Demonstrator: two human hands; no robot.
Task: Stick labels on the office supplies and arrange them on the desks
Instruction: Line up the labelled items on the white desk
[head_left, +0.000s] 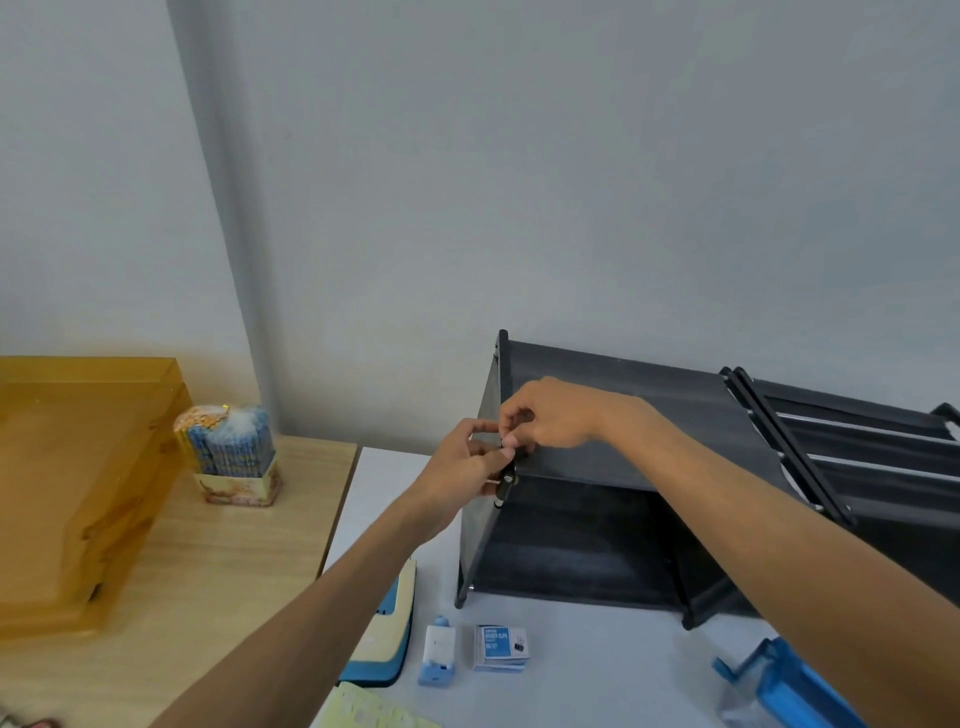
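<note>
Rack (649, 467), black, stood on white desk (597, 675). Left hand (465, 465) and right hand (545, 415) are brought together at its front-left post, fingers pinched on a small white label (508, 441). A bare strip is left before the rack, then a clip box (500, 648). Wood desk (234, 571) adjoins at left; grey wall (571, 182) behind.

Black open-fronted shelf rack (623, 374) upright on white desk (597, 670)

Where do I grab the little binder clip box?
Probably from above, with fingers pinching the left and right sides of the binder clip box: it lies flat on the white desk, with bare gaps either side.
</note>
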